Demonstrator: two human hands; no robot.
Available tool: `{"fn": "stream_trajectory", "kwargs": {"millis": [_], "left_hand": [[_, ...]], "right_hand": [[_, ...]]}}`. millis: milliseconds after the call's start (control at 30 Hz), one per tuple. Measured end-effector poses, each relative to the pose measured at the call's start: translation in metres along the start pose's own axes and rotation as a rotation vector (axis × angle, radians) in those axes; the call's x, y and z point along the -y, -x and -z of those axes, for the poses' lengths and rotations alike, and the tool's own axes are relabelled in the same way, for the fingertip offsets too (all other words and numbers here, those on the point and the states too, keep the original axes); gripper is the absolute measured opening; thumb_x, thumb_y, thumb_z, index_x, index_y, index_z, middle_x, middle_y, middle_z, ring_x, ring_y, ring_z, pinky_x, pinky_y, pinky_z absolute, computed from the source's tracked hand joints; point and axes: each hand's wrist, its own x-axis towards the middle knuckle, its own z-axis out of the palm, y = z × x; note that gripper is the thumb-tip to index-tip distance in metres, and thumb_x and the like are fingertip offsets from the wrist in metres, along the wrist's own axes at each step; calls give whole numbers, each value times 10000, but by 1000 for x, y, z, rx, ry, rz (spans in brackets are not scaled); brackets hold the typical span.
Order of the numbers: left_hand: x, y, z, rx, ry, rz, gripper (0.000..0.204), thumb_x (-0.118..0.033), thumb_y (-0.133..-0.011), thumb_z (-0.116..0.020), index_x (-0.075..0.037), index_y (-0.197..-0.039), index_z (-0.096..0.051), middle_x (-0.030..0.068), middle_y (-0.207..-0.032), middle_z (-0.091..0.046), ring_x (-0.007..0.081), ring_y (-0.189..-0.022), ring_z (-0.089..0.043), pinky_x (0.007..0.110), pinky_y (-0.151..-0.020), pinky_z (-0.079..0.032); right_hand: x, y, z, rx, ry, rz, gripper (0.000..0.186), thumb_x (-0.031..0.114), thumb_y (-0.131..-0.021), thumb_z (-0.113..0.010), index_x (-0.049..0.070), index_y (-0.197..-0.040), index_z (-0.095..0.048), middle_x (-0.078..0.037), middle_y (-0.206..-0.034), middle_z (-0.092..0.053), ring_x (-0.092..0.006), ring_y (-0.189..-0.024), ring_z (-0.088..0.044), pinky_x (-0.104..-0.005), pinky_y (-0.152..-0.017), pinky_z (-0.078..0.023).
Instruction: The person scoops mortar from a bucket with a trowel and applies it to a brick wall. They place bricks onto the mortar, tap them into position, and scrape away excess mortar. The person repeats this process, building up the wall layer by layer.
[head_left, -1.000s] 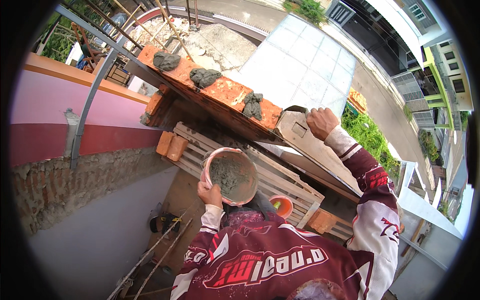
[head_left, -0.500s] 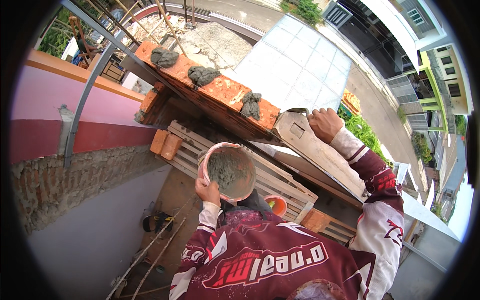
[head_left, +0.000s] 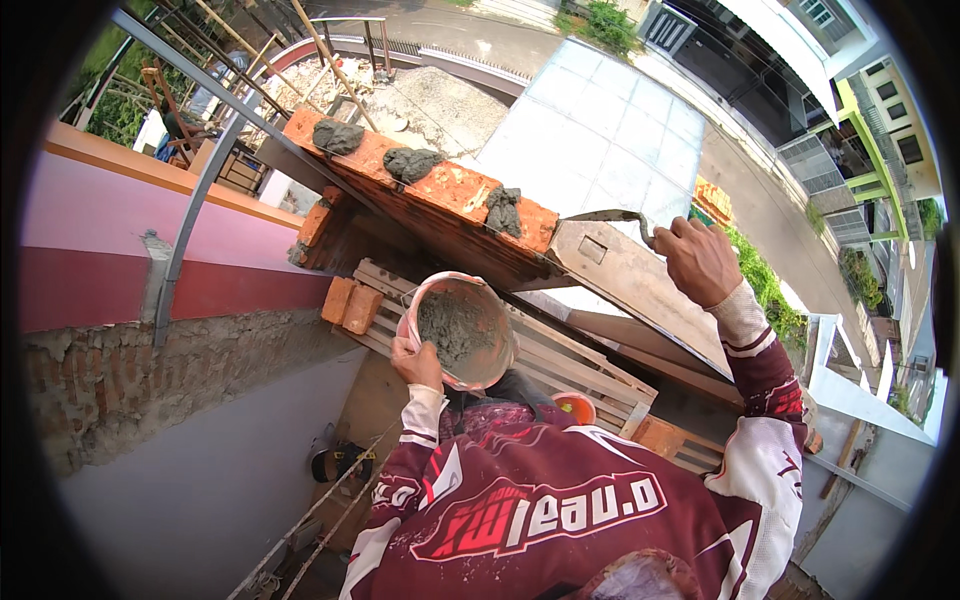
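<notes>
My left hand (head_left: pixel 417 362) is closed on the rim of an orange bucket (head_left: pixel 493 352), tilted so its opening shows. Grey wet mortar (head_left: pixel 452 325) lies inside it. On the right, my right hand (head_left: pixel 700 262) grips the handle of a trowel (head_left: pixel 602 214). Its thin blade reaches left to the end of the brick course, above a mortar-smeared concrete ledge (head_left: pixel 625 262). Three separate mortar lumps sit on top of the orange brick course (head_left: pixel 455 188); the one nearest the trowel is a dark lump (head_left: pixel 503 211).
Below the wall is a wooden slatted platform (head_left: pixel 560 350), with loose bricks (head_left: pixel 352 304) at its left end. A small orange pail (head_left: pixel 574 407) stands near my body. A grey metal bar (head_left: pixel 190 220) crosses the left side. Beyond the wall are a pale roof (head_left: pixel 600 110) and a street.
My right hand has drawn the trowel to the right, away from the brick end, so more of its neck shows. The bucket remains in my left hand, and the view has shifted slightly.
</notes>
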Motion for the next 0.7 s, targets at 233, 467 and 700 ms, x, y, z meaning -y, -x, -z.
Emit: {"fn": "stream_trajectory", "kwargs": {"millis": [233,467,700], "left_hand": [[-18,-16,8,-115,-161,-263,226,45,-674,-573,-50,-677,-367,17,-673,-410,132,-612,-413,334,-565,-374],[-56,-27,18,-30,6,-430,201,67,-680,-531,-35,-673,-358,183,-909,-657,201,-747,-552,369,-722,-443],[-88,-22,30,-21,106,-510,199,111,-689,-475,-28,-713,-336,232,-1077,-678,189,-822,-585,328,-797,-473]], "right_hand": [[24,-2,-8,5,-168,-77,163,174,-868,-566,78,-976,-641,-146,-843,-612,-343,-691,-642,-462,-608,-508],[154,-8,-72,179,-367,209,291,210,-916,-543,35,-1144,-590,-182,-870,-666,-362,-746,-686,-471,-607,-534],[267,-21,-118,153,-527,267,272,165,-911,-528,-25,-1098,-584,-211,-923,-681,-372,-780,-712,-458,-665,-585]]}}
